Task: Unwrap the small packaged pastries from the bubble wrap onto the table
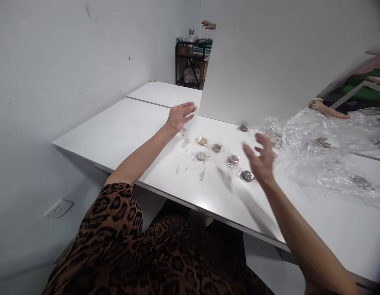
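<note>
My left hand [180,116] is raised over the table's far side, with a faint piece of clear plastic film [192,125] at its fingers. Blur hides the film's exact shape. On the right, my right hand [262,160] hovers with fingers apart and nothing in them. Between and below the hands lie several small round items in clear wrappers: a yellowish one [202,141], a pale one [201,156], a brown one [217,148], a reddish one [233,160] and a dark one [247,176] nearest my right hand. Another dark wrapped piece [243,128] lies farther back.
Crumpled clear plastic [312,164] spreads over the table's right side, with wrapped pieces among it. Another person's hand [329,110] reaches over it. A white upright panel [269,61] borders the white table [110,131]. Behind stands a black shelf [191,61]; another person's hand [209,25] shows above.
</note>
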The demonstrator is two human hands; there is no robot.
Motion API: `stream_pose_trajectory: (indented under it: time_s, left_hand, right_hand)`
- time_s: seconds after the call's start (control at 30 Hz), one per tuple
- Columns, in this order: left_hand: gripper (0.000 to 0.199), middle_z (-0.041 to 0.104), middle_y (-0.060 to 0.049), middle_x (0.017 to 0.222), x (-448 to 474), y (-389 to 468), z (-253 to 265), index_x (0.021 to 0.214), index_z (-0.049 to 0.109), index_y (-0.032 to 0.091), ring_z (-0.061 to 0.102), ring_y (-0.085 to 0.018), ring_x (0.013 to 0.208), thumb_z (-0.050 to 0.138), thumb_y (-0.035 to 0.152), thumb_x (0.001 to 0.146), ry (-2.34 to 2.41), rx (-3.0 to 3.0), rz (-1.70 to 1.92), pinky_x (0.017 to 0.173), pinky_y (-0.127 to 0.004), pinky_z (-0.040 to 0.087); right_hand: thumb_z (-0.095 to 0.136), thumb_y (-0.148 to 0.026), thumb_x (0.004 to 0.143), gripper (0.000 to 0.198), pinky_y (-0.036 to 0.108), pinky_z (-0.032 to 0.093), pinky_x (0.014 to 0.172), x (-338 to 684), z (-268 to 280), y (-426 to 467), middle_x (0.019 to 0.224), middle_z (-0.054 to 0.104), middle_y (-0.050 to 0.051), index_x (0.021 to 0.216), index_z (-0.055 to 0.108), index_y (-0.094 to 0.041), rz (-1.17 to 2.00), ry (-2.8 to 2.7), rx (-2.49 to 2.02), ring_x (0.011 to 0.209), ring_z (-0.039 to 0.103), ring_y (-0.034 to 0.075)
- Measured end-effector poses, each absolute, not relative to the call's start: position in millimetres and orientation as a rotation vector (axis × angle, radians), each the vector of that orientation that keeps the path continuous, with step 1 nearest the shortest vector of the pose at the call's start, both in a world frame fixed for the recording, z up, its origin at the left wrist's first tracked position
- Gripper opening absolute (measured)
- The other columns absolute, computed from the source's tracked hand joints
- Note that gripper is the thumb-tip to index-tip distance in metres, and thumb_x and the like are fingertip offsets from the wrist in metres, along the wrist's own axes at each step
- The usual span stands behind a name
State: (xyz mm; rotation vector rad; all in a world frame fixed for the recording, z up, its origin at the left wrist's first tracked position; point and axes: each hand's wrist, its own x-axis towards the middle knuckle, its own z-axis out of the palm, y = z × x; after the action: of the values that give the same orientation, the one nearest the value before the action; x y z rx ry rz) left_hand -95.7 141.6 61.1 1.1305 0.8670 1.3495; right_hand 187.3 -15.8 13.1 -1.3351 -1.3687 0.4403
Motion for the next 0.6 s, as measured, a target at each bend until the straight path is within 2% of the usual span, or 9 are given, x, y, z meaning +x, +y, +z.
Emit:
stream_pose_trajectory:
  time_s: [0.1,0.17,0.2,0.27,0.3,0.37,0.43,0.5,0.6]
  left_hand:
    - [0.024,0.077,-0.010,0.112,-76.7,102.2,63.1,0.102,0.069,0.015,0.065,-0.025,0.129,0.076,0.022,0.080,0.738,1.075,1.230,0.113,-0.051,0.045]
    - [0.023,0.076,-0.010,0.112,-65.1,81.1,65.1,0.105,0.070,0.015,0.066,-0.025,0.127,0.074,0.023,0.083,0.664,1.073,1.162,0.114,-0.050,0.045]
    - [0.025,0.076,-0.011,0.112,-61.0,73.6,65.9,0.107,0.070,0.015,0.066,-0.025,0.127,0.073,0.024,0.085,0.644,1.087,1.141,0.114,-0.050,0.045]
    - [0.030,0.075,-0.011,0.116,-57.6,66.5,65.7,0.113,0.069,0.016,0.065,-0.026,0.127,0.072,0.029,0.087,0.645,1.157,1.132,0.115,-0.051,0.044]
    - [0.033,0.073,-0.011,0.121,-58.4,66.8,64.1,0.117,0.069,0.017,0.064,-0.026,0.129,0.072,0.030,0.087,0.662,1.216,1.143,0.115,-0.050,0.043]
    - [0.042,0.068,-0.010,0.132,-63.3,72.6,57.1,0.125,0.066,0.021,0.060,-0.027,0.134,0.074,0.030,0.085,0.732,1.371,1.159,0.115,-0.048,0.043]
    - [0.052,0.060,-0.011,0.144,-68.2,79.2,45.3,0.133,0.061,0.025,0.055,-0.028,0.138,0.075,0.030,0.083,0.894,1.474,1.155,0.114,-0.046,0.045]
    - [0.056,0.051,-0.015,0.153,-68.0,79.6,31.5,0.138,0.054,0.024,0.050,-0.029,0.142,0.073,0.034,0.086,1.159,1.425,1.185,0.114,-0.047,0.045]
    - [0.062,0.050,-0.020,0.150,-54.6,63.3,16.4,0.138,0.048,0.020,0.055,-0.031,0.136,0.068,0.052,0.089,1.369,1.159,1.228,0.110,-0.047,0.049]
  right_hand:
    - [0.076,-0.068,0.072,0.086,0.060,0.044,0.110,131.2,5.9,13.3,0.156,0.041,0.014,0.142,0.048,-0.028,0.538,-1.495,-1.332,0.139,0.044,0.035]
    - [0.078,-0.072,0.066,0.088,0.057,0.048,0.105,111.0,2.6,30.9,0.151,0.047,0.015,0.135,0.052,-0.025,0.572,-1.533,-1.326,0.132,0.049,0.036]
    - [0.077,-0.074,0.065,0.081,0.055,0.051,0.100,105.8,1.8,37.9,0.142,0.055,0.015,0.126,0.058,-0.024,0.601,-1.533,-1.325,0.125,0.054,0.035]
    - [0.070,-0.081,0.068,0.067,0.047,0.056,0.083,103.2,2.4,46.8,0.108,0.068,0.012,0.100,0.063,-0.022,0.698,-1.479,-1.315,0.100,0.063,0.029]
    - [0.067,-0.083,0.069,0.065,0.041,0.056,0.073,104.8,4.3,48.9,0.092,0.067,0.009,0.090,0.061,-0.022,0.750,-1.444,-1.293,0.087,0.063,0.025]
    - [0.068,-0.084,0.067,0.064,0.032,0.050,0.058,111.6,12.2,49.7,0.075,0.061,0.003,0.080,0.057,-0.022,0.812,-1.390,-1.209,0.071,0.060,0.018]
    - [0.073,-0.081,0.066,0.062,0.027,0.047,0.053,120.6,25.3,48.8,0.072,0.059,0.001,0.080,0.057,-0.023,0.803,-1.363,-1.098,0.066,0.058,0.014]
    - [0.075,-0.076,0.067,0.058,0.027,0.050,0.055,129.2,41.9,48.1,0.074,0.059,0.000,0.082,0.057,-0.024,0.762,-1.321,-1.004,0.068,0.059,0.014]
    - [0.076,-0.068,0.073,0.049,0.033,0.057,0.063,137.4,66.4,45.3,0.081,0.059,0.000,0.087,0.056,-0.026,0.710,-1.239,-0.906,0.078,0.063,0.017]
